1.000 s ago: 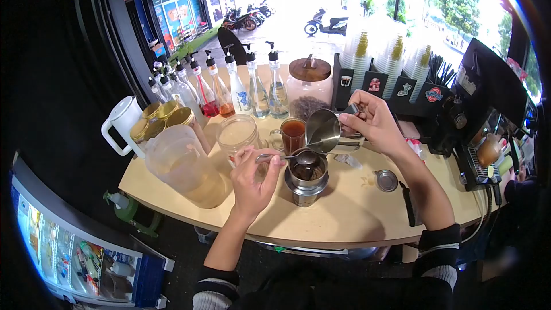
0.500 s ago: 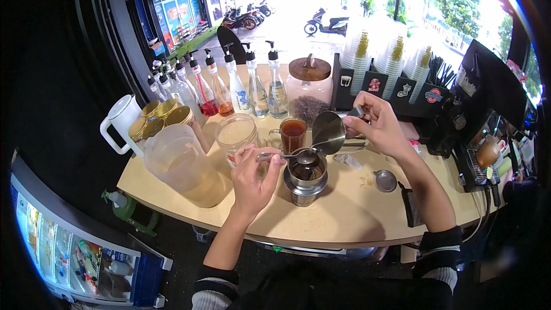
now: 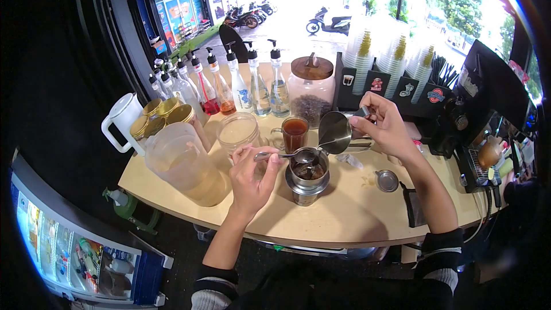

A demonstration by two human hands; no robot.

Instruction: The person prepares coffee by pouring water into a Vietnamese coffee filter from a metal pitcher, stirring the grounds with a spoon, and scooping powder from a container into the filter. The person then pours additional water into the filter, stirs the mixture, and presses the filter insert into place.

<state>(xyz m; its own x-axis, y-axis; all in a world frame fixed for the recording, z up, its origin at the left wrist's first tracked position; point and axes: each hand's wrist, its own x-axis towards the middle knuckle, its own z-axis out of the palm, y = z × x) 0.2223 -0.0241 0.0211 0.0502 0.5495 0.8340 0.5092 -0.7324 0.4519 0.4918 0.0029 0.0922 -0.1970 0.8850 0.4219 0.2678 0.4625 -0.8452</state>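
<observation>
My left hand (image 3: 254,177) is closed on the handle of a metal spoon (image 3: 305,155). The spoon's bowl hangs over the open top of a metal drip coffee filter (image 3: 307,182), with dark wet coffee grounds showing inside. In my right hand (image 3: 384,123) is the handle of a steel pitcher (image 3: 334,132), tilted with its spout at the spoon's bowl. A thin stream seems to run off the spoon into the filter. Behind the filter stands a glass mug (image 3: 294,134) of reddish-brown liquid.
Left of the filter are an open glass jar (image 3: 239,130) and a large plastic pitcher (image 3: 186,163). Pump bottles (image 3: 256,89) and a lidded jar (image 3: 311,89) line the back, near stacked cups (image 3: 388,60). A small metal lid (image 3: 387,181) lies at right.
Both hands keep nearly the same pose. The view has shifted slightly, and the surface inside the filter looks lighter and more broken up.
</observation>
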